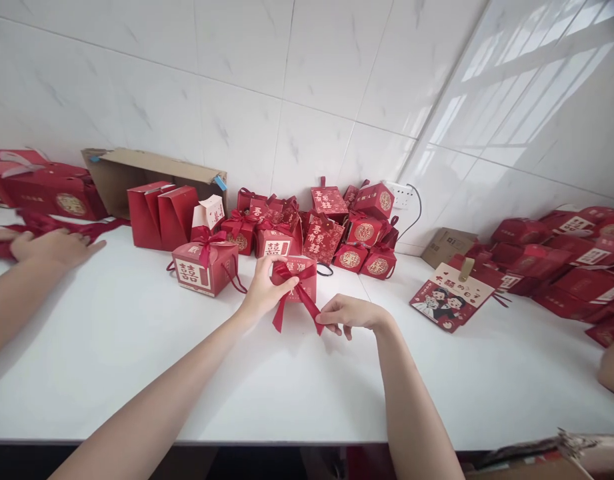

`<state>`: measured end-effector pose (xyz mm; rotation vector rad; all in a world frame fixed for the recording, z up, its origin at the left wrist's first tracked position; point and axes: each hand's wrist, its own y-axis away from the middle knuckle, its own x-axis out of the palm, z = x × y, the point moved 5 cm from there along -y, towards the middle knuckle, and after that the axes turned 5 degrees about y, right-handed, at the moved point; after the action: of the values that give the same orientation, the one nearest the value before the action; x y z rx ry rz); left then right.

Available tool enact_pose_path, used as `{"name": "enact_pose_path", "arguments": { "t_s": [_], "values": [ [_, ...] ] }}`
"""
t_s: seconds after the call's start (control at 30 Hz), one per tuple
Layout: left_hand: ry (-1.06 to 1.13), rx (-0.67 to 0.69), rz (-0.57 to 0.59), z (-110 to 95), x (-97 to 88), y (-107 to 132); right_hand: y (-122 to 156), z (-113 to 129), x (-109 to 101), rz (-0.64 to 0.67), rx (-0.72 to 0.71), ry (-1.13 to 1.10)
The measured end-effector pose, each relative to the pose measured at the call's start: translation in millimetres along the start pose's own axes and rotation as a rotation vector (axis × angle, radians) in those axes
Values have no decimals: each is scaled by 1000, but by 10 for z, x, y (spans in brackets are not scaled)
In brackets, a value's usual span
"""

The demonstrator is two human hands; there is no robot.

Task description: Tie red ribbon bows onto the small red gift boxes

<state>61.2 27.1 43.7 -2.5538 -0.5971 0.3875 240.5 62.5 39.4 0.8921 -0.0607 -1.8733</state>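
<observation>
A small red gift box (pixel 307 288) with pale lettering sits on the white table in front of me. A dark red ribbon (pixel 299 285) is tied across it, its two tails hanging down the near side. My left hand (pixel 267 285) grips the box at its left edge, thumb pressed on the ribbon by the knot. Between the thumb and fingers of my right hand (pixel 347 313) is the end of the right-hand tail, drawn out to the lower right. Just left of my left hand stands a larger red gift box (pixel 207 270) with a bow and cord handles.
Stacked red gift boxes (pixel 363 233) line the wall beside a cardboard box (pixel 157 163). A printed card (pixel 451 297) and more red boxes (pixel 577 257) lie to the right. At far left, another person's hand (pixel 51 248) rests near red ribbons (pixel 94 230).
</observation>
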Motion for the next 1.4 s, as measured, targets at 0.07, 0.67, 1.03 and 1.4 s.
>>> {"name": "enact_pose_path", "arguments": {
  "t_s": [0.07,0.67,1.03,1.4],
  "values": [
    [2,15,-3,3,0,-3,-29,-10,-97,-181,-21,-32],
    [23,60,-125,28,44,101,-286,137,-118,-1054,-452,-352],
    [-18,72,-149,66,20,80,-334,91,-132,-894,-481,-583],
    [41,43,-127,70,9,45,-238,97,-107,-1158,-403,-384]
  ]
}}
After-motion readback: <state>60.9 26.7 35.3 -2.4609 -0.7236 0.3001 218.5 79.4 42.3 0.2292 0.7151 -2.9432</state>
